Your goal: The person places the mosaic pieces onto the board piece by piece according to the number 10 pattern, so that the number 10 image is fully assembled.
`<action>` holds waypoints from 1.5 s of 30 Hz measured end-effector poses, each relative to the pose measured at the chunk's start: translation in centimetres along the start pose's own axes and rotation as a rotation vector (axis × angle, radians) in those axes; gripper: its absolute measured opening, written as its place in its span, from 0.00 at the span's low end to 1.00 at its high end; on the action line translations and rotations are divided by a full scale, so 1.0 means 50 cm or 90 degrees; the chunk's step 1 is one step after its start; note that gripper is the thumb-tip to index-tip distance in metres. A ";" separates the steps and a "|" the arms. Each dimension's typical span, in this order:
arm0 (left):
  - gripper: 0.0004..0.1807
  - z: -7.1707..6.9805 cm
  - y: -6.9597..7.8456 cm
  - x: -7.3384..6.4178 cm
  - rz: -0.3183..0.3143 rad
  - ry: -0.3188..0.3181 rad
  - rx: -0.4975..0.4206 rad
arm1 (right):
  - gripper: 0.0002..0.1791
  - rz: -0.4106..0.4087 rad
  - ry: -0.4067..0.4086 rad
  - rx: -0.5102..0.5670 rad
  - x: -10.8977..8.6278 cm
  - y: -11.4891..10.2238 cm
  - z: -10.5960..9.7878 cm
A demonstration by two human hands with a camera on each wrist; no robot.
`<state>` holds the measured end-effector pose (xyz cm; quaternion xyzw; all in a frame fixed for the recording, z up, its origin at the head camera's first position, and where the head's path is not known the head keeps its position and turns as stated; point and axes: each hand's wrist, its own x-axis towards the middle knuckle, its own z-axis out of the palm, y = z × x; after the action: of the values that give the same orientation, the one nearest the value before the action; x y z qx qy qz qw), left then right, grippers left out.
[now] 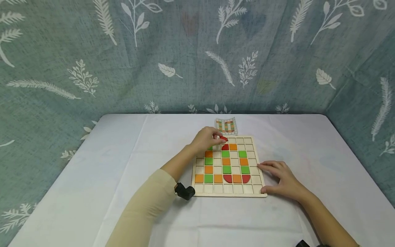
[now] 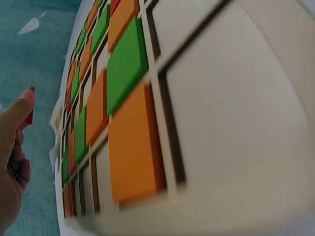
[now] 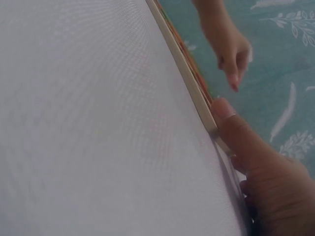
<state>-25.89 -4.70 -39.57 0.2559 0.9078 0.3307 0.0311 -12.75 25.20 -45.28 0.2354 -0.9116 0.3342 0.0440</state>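
Note:
A square wooden grid board (image 1: 228,196) lies on the table, with orange, green and red pieces in some of its cells. My left hand (image 1: 206,138) pinches a red curved-edged piece (image 1: 224,139) between thumb and fingers over the board's far rows. That same red piece (image 2: 31,106) shows edge-on at the fingertips in the left wrist view. Another red piece (image 1: 225,147) sits in a cell just below it. At the board's near right corner, my right hand (image 1: 282,180) touches the edge, its thumb and fingers spread apart. My left hand and forearm hide some far-left cells.
A small pattern card (image 1: 226,126) with a coloured grid lies just beyond the board's far edge. White cloth (image 1: 148,137) covers the table. A leaf-printed teal curtain (image 1: 185,61) hangs behind it.

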 end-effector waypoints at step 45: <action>0.18 0.070 0.042 -0.014 -0.059 0.019 0.014 | 0.43 0.021 -0.008 -0.005 0.000 -0.005 0.000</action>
<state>-23.57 -1.64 -41.07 0.2091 0.9227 0.3226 0.0296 -12.62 25.05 -45.13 0.2223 -0.9169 0.3298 0.0337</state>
